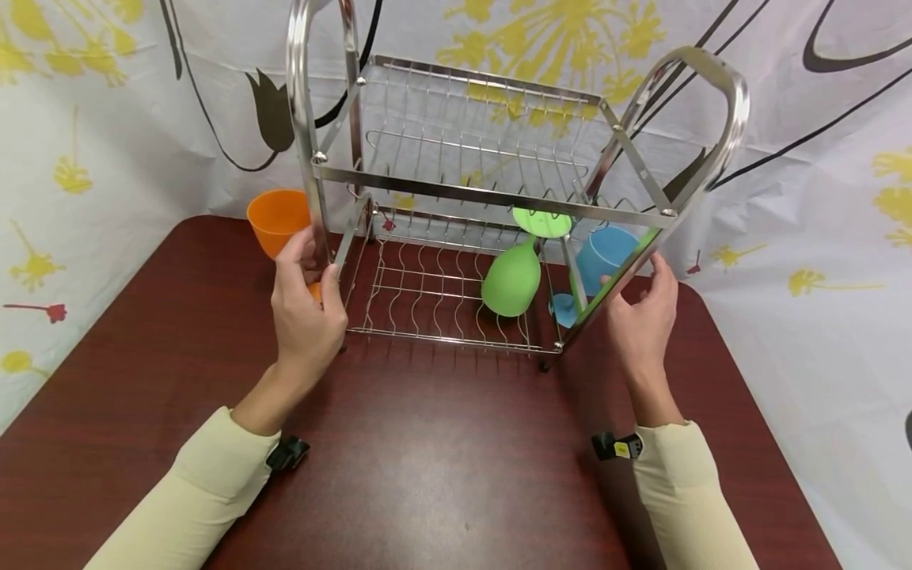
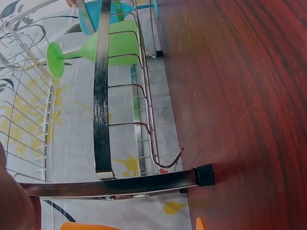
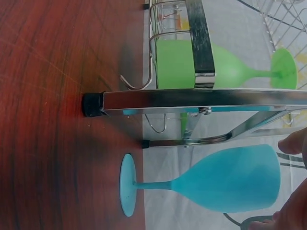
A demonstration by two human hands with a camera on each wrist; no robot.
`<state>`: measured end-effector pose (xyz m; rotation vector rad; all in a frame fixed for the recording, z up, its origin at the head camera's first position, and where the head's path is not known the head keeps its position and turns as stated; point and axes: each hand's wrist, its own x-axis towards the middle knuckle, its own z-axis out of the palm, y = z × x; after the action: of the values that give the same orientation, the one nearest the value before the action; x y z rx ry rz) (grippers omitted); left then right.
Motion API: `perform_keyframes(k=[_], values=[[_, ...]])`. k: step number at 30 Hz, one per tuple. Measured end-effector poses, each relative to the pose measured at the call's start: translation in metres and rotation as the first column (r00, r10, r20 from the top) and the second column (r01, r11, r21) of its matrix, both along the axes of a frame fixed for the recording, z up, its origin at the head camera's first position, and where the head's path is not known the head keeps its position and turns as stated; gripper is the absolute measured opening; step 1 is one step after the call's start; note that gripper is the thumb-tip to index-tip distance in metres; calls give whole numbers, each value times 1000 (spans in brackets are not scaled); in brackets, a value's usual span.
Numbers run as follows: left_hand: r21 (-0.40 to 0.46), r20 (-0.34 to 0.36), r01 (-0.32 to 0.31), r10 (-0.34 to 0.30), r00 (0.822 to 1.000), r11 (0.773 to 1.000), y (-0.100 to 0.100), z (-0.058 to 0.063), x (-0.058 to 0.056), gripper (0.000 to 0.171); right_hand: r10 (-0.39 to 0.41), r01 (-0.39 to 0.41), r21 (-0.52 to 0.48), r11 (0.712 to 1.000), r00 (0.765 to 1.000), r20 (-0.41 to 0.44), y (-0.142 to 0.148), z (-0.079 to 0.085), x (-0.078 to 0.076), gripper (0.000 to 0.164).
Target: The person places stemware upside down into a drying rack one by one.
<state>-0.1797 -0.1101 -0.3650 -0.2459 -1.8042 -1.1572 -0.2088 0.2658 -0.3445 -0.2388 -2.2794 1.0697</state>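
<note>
A two-tier metal dish rack (image 1: 456, 188) stands at the back of the table. My left hand (image 1: 302, 297) grips its left upright, thumb in front and fingers behind. Just beyond that hand, outside the rack, is an orange cup (image 1: 278, 218), its lower part mostly hidden. On the lower tier a green goblet (image 1: 511, 281) rests upside down, foot uppermost. To the rack's right a blue goblet (image 3: 230, 179) stands upright on the table. My right hand (image 1: 644, 317) is near the blue goblet's rim, thumb and fingers spread; whether it touches is unclear.
The dark red wooden table (image 1: 427, 451) stretches in front of the rack. Behind and around it hangs a white sheet (image 1: 128, 142) with yellow flowers and dark tulips. The rack's black feet (image 2: 205, 175) stand on the tabletop.
</note>
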Motion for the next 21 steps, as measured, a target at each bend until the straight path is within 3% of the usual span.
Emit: perform_keyframes(k=[10,21], values=[[-3,-5,9,-9,1000,1000,0,-1,0,46,26,-20,-82,996,996,82,2,-3,-9,76],[-4,-5,5,-5,1000,1000,0,0,-1,46,69,-58,-107,993,992,103,1,-2,-18,82]])
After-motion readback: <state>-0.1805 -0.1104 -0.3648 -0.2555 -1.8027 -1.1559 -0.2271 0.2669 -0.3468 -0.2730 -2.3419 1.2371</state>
